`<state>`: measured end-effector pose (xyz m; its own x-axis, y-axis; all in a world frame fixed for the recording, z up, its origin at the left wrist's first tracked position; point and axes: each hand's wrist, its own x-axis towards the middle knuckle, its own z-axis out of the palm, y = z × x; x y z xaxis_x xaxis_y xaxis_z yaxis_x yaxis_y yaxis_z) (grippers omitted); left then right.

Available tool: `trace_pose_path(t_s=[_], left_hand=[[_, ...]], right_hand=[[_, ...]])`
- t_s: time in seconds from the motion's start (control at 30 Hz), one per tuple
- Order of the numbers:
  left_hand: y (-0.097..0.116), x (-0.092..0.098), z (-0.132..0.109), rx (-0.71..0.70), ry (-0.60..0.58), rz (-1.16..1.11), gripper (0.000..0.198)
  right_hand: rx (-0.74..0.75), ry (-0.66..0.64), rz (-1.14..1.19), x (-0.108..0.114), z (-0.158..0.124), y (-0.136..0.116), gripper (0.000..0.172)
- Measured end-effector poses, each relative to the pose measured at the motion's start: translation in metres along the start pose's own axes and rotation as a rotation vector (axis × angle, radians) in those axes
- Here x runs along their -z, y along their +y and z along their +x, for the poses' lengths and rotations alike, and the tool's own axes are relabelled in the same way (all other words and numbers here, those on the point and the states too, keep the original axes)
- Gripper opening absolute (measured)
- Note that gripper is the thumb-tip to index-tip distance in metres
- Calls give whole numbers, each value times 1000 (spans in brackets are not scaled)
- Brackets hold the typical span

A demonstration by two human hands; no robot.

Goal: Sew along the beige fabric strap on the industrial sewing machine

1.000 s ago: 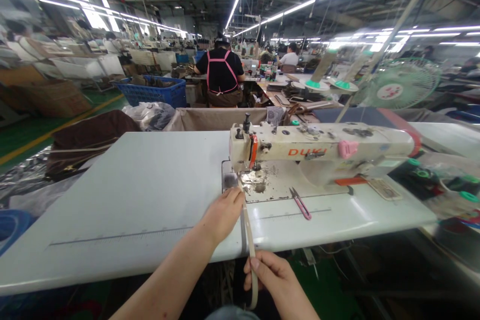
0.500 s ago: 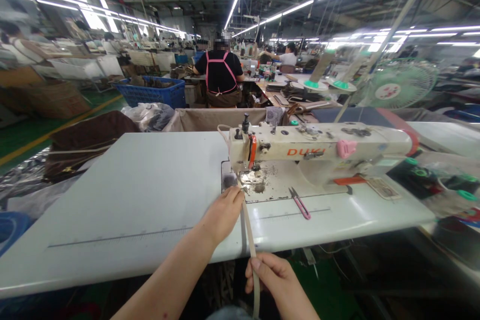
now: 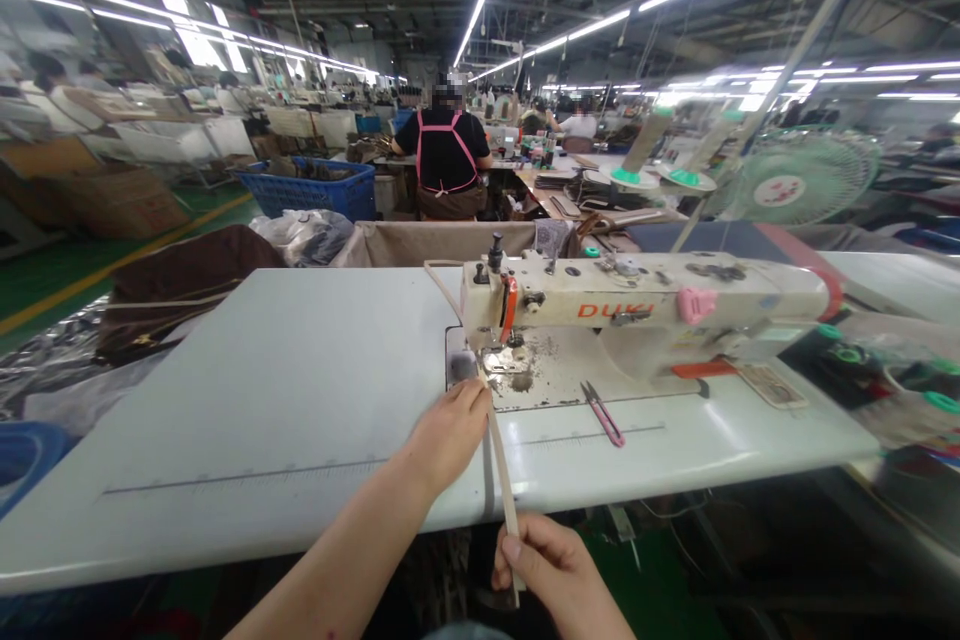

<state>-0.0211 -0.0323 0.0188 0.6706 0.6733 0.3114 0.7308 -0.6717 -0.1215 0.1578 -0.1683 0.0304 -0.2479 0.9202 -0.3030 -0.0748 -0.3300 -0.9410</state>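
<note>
A narrow beige fabric strip (image 3: 502,465) runs from the sewing machine (image 3: 600,295) toward me, over the table's front edge. My left hand (image 3: 455,420) is closed on the strip just in front of the needle area, fingertips pressed together beside the presser foot. Below the front edge, my right hand (image 3: 544,560) pinches the strip between thumb and fingers, close to its lower end. More of the strip loops out behind the machine head on the left. Pink-handled thread snips (image 3: 604,415) lie on the table to the right of the strip.
The white sewing table (image 3: 300,370) carries a printed ruler line. Behind it stand a beige fabric-lined bin (image 3: 420,242), a blue crate (image 3: 311,190) and a person in a pink-strapped apron (image 3: 448,145). A green fan (image 3: 802,180) and thread cones are at right; a dark brown bag (image 3: 180,290) is at left.
The strip has advanced through the machine: a longer loop shows behind the head, and its lower end now shows at my right hand. Both hands keep nearly the same places.
</note>
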Motion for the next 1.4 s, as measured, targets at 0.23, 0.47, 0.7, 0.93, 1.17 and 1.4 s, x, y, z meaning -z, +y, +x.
trace_pose_path(t_s=[0.23,0.47,0.7,0.93,1.17,1.4], left_hand=[[-1,-3,-1,-13,-22,44,25],[-1,-4,-1,-1,6,-4,23],[1,-4,0,66,15,-73,23],[1,1,0,34,-28,-45,21],[0,-2,-1,68,-2,-104,22],[0,-2,-1,33,-1,-52,21]], right_hand=[[168,-16,-274,3,2,-8,52],[-34,70,69,-3,5,-4,66],[-92,64,101,-4,-1,-10,60],[-78,88,142,-6,-8,-12,55],[-72,84,152,-6,-7,-11,54],[-73,81,144,-6,-7,-11,55]])
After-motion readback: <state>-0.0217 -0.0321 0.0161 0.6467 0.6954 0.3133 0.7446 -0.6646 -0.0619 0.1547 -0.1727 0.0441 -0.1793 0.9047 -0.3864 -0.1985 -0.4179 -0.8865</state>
